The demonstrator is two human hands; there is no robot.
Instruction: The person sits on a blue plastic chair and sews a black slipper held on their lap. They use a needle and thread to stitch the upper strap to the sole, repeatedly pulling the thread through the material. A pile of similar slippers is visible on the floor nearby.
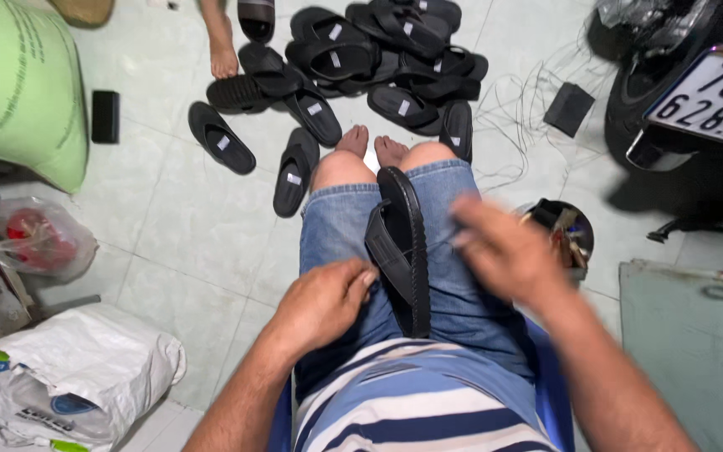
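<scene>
A black sandal point(401, 247) is seen standing on edge between the thighs of the seated person, its sole turned to the right and its strap side to the left, the toe end pointing toward the knees. It is steadied at its left side by the left hand point(321, 303), whose fingers point(360, 277) are curled together and pressed against the strap, the thumb touching the sandal's edge. The right hand point(504, 249) is held just beside the sandal on the right, above the thigh; it is blurred, so whether its fingers are apart or together cannot be told. Denim shorts point(336, 234) and a blue-and-white striped shirt point(412, 402) are worn, and a blue chair point(556, 393) is sat upon.

Beyond the bare feet, a heap of black sandals point(361, 59) is spread over the pale tiled floor point(177, 226), several lying singly nearer the knees. Another person's bare foot point(223, 50) is seen at the heap's left edge. To the right, a round tin point(564, 234) of small items is set on the floor beside a parked motorbike point(688, 92). On the left, a green sack point(18, 92) and a white sack point(69, 377) are placed.
</scene>
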